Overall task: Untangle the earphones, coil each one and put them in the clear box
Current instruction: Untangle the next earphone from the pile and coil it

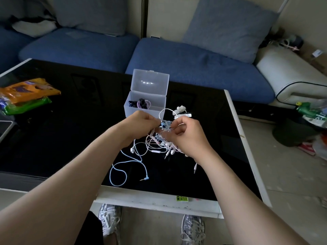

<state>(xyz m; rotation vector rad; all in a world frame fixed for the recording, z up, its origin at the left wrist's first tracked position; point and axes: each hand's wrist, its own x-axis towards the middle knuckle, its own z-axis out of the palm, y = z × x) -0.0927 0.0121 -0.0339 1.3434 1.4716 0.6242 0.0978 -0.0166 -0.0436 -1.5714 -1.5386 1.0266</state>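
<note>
Looking down on a black glass coffee table (70,138) with a white rim, a blue sofa (194,68) and grey-blue cushions (230,30) beyond it; at the far left of the tabletop, an orange snack packet (30,89) lying over a green packet (26,106); off to the right on the floor, a green bottle (304,108) among clutter; below the near edge, two laced silver sneakers (109,216). Standing open just behind the hands, the clear box (134,110), lid (150,82) tipped upright, a coiled purple earphone (143,103) and a darker earphone (131,103) inside, front wall partly hidden by the left hand (141,124). Stuck to the near rim, a yellow-green sticker (181,198), print too small to read; packet lettering blurred. Held above the glass in front of the box, the tangle of white and pink earphones (159,142), gripped from both sides: left fingers curled tight onto the knot's left side, right hand (187,135) nipping strands at its top between thumb and fingertips, loose loops hanging below the knuckles. Trailing toward the near edge, a pale blue cable (120,167) ending in an angled plug (146,178) flat on the glass
</note>
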